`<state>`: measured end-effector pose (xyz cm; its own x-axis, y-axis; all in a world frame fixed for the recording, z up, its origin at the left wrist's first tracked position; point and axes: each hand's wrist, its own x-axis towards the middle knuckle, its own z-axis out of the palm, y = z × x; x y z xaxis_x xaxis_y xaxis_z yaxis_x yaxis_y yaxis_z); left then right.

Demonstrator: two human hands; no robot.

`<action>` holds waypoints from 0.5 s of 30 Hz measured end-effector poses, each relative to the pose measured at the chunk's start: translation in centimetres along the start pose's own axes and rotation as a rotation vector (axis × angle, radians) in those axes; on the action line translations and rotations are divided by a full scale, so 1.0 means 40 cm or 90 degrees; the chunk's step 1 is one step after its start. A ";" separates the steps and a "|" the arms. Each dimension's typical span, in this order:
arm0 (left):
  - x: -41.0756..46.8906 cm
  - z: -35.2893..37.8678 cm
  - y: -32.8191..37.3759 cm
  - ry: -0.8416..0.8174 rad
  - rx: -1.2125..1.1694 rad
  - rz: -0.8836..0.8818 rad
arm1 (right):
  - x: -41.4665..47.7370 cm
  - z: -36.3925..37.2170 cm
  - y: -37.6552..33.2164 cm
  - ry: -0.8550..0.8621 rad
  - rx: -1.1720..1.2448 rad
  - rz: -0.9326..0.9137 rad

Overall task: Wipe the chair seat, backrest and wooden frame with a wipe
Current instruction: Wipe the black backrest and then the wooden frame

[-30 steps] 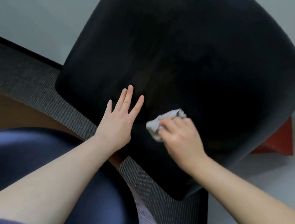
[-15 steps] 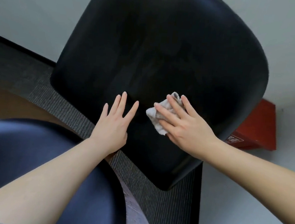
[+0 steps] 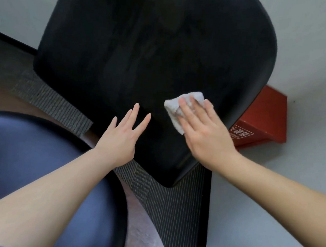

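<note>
Right grip (image 3: 206, 134) flattened over wipe (image 3: 174, 108), pressing it on chair (image 3: 144, 53); left grip (image 3: 118, 139) spread

Looks like an office: ribbed grey carpet (image 3: 153, 190), plain wall (image 3: 15, 4), labelled red box (image 3: 264, 115), padded chair (image 3: 144, 53).

We saw soft, even, rather dim light and no hard shadows. The black chair (image 3: 144, 53) swallowed most detail, the right hand (image 3: 206, 132) was slightly motion-blurred, and wide-angle distortion bowed the edges.
</note>
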<state>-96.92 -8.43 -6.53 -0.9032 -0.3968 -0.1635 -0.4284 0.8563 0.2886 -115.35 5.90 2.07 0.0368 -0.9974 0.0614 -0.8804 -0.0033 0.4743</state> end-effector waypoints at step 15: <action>-0.084 0.113 0.089 -0.039 -0.119 -0.041 | -0.130 -0.001 0.081 0.071 -0.004 -0.052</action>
<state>-95.28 -2.55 -9.21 -0.8732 -0.4231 -0.2419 -0.4873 0.7516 0.4445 -118.38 11.07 3.32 0.1606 -0.9798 0.1195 -0.8695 -0.0831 0.4869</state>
